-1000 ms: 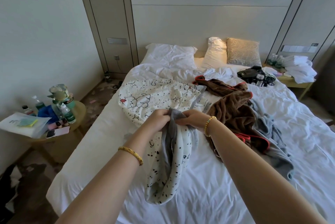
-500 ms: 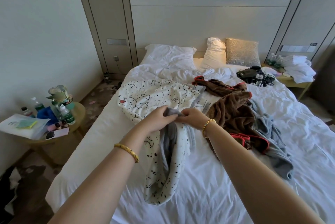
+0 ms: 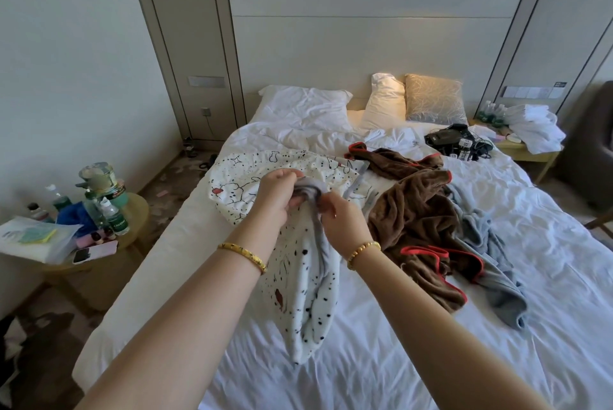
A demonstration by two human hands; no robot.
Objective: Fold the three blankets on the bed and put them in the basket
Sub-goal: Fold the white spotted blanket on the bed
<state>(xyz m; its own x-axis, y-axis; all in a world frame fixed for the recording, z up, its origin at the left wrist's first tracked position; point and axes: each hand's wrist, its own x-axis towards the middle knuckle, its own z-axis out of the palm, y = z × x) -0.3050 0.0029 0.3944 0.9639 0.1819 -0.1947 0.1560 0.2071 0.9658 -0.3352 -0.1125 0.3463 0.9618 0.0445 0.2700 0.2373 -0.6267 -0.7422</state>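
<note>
A white blanket (image 3: 311,280) with black spots and cartoon drawings lies on the left half of the bed, its near part lifted and hanging. My left hand (image 3: 277,192) and my right hand (image 3: 338,215) both grip its grey-lined edge, close together above the bed. A brown blanket (image 3: 414,220) with red trim lies crumpled to the right of my hands. A grey blanket (image 3: 491,253) is bunched partly under it, further right. No basket is in view.
The bed (image 3: 398,360) has white sheets, with pillows (image 3: 308,108) at the headboard. Black electronics and cables (image 3: 457,141) rest near the far right corner. A round side table (image 3: 99,230) with bottles and a phone stands left. White towels (image 3: 534,127) sit on the right nightstand.
My hands have shifted along the spotted blanket's grey edge and lifted it a little higher; the left hand now holds above the right.
</note>
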